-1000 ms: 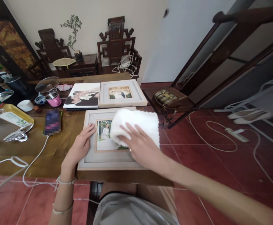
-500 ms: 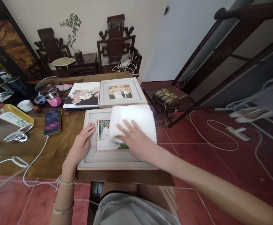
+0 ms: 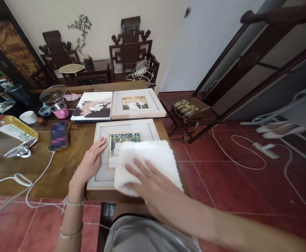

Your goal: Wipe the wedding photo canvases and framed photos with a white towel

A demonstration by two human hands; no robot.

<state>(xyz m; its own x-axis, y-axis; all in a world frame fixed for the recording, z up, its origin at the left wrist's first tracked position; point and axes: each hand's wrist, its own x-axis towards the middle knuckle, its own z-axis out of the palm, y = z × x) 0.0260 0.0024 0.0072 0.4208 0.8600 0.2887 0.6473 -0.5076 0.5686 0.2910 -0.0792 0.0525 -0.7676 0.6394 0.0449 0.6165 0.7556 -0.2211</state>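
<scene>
And there goes the white, fluffy cloth with the scalloped edge [image 3: 160, 150], down from the far side of the pale, rectangular wood-edged picture frame [image 3: 126, 126] to its near right corner, with the right hand [image 3: 150, 182] riding on top! That move has bared the upper strip of the small colour photograph [image 3: 128, 137] at the frame's centre: two figures against greenery, one in white at the left. Its lower right part is under the cloth now, and the cloth laps over the frame's near edge. Look at that right hand, a little blurred: fingers fanned out, palm down, pressing rather than clutching, though I can't tell whether the thumb has caught a fold. The left hand [image 3: 92, 161] hasn't budged, fingers stretched out along the frame's left border, resting there and not wrapped around it. The frame itself holds its spot, flat at the end of the brown wooden tabletop [image 3: 72, 161], its wide grey-white border looking clean from where I stand, with a thin tan moulding around the photograph. Just beyond it lie a second pale wooden frame [image 3: 154, 105] and a white-edged, unframed portrait print [image 3: 96, 109].
</scene>
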